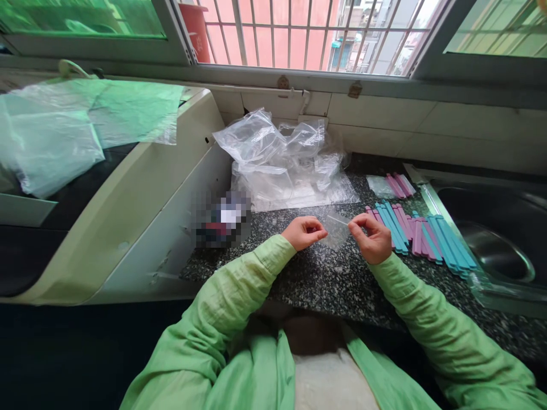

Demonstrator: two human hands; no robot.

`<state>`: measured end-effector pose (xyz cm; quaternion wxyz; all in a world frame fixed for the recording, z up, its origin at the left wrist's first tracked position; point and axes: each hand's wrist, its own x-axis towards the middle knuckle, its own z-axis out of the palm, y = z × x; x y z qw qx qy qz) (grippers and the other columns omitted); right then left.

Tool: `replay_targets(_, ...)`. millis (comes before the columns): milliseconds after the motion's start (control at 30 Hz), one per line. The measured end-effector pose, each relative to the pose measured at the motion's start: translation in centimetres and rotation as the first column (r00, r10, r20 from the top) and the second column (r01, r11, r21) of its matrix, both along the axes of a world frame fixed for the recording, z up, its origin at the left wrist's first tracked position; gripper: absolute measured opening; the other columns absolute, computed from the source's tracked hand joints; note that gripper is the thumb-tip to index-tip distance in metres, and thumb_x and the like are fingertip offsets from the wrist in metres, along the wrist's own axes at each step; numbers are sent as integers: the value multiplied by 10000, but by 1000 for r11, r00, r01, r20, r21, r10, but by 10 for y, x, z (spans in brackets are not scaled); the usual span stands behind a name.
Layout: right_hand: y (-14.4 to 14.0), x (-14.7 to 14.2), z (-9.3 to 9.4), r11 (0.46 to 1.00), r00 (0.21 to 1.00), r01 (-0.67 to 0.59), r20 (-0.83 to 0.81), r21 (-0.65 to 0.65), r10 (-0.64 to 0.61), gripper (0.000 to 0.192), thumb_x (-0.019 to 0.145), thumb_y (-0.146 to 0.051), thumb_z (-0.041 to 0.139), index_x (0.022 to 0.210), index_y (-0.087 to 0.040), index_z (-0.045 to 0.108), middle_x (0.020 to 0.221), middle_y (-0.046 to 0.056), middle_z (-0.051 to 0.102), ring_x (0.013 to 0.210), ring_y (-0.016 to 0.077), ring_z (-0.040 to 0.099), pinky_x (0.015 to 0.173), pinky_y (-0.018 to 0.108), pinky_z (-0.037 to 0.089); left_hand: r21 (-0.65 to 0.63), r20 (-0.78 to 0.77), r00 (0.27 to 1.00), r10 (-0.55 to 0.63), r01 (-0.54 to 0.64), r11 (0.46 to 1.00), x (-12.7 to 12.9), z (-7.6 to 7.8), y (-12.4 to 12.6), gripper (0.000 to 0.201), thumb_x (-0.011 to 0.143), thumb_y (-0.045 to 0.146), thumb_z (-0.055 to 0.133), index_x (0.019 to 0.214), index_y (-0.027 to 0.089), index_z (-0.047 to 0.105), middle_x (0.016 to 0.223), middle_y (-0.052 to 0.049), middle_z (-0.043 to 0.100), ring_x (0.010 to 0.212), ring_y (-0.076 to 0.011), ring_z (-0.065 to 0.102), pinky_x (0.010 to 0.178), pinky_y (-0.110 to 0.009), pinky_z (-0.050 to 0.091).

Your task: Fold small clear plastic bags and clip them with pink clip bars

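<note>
Plastic bag (337, 235), small and clear, held over the table (307, 279) between your left hand (305, 233) and right hand (371, 238). Your left pinches its left edge, your right its upper right corner. Pink and blue strips (456, 246) lie just right of your right hand, beside the sink (496, 208). Crumpled film (277, 156) lies farther back.
</note>
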<state>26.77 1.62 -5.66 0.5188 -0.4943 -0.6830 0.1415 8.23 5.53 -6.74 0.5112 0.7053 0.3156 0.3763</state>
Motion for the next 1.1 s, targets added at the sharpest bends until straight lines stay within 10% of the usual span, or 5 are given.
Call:
replay_targets(500,10,9,-2,992,979,35,203,-121,-9,168,748,-343,552,707,-190,605,685,29,624,649,147,559,621,294,461,-104,91,989,118,-108,989,-1,-3,6,317,614,433,659,613,119,617,581,-10,563,560,-89,465,554,-222,386)
replay_targets(800,24,77,-23,852,565,511,704,112,-431,208,707,-355,592,592,-183,603,632,110,597,725,250,552,626,395,402,-134,60,979,193,-184,974,-5,0,9,289,630,402,636,623,114,611,523,18,524,507,-69,405,498,-202,332)
replay_targets(1100,33,76,-30,887,643,462,681,20,-351,235,635,-389,666,547,-186,584,582,107,580,754,288,565,683,467,423,-121,52,979,199,-192,974,-6,1,9,293,621,416,615,613,122,606,529,18,528,513,-72,409,515,-211,339)
